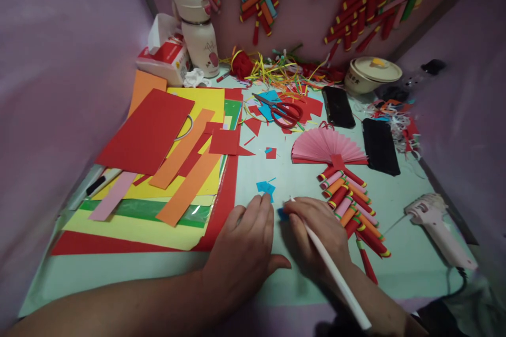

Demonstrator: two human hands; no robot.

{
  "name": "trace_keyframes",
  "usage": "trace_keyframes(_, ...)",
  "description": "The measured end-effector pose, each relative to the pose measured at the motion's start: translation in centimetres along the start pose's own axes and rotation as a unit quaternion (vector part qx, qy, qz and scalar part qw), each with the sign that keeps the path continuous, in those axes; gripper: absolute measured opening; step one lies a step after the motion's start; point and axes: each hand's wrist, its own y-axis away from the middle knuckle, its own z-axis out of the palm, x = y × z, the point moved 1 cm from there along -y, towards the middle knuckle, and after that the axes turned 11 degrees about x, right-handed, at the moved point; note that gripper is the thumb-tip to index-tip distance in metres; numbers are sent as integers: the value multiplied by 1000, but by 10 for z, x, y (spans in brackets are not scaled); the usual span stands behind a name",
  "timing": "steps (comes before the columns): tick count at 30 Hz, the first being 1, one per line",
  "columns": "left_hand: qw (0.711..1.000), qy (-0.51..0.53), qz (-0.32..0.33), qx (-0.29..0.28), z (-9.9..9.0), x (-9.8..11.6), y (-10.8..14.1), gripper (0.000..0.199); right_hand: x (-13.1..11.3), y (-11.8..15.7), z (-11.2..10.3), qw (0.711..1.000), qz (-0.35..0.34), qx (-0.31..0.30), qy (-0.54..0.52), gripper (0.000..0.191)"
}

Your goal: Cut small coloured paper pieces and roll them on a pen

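My right hand (316, 229) is closed around a long white pen-like stick (336, 276), whose thin tip points up and away past my fingers. A dark blue piece of paper (283, 214) shows at the fingertips; whether it is gripped or lies under them I cannot tell. My left hand (249, 245) rests on the table with its fingers stretched out side by side and its thumb apart. Just beyond its fingertips are small blue paper scraps (265, 188). To the right of my right hand lies a pink paper fan (330, 146) joined to a string of coloured paper firecrackers (350, 200).
Coloured paper sheets (146, 131) are stacked at left. Red-handled scissors (282, 114) lie among scraps. At the back stand a tissue box (168, 63), a white bottle (200, 45) and a lidded bowl (371, 75). Two black phone-like slabs (339, 107) and a glue gun (440, 229) are at right.
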Motion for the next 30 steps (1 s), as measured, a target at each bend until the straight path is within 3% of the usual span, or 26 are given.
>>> trace_keyframes(5,999,40,33,3,-5,4,3,71,-3,-3,-7,992,93,72,-46,27)
trace_keyframes(12,996,69,48,-37,-3,9,5,78,0,0,-2,972,217,48,-76,8)
trace_keyframes(14,996,68,55,-35,-1,9,7,80,3,3,1,966,245,25,-82,16)
trace_keyframes(17,996,66,60,-30,-1,9,8,81,5,6,4,969,231,-6,-86,22)
trace_keyframes(30,995,59,72,-18,1,8,9,86,8,11,7,974,214,-14,-69,20)
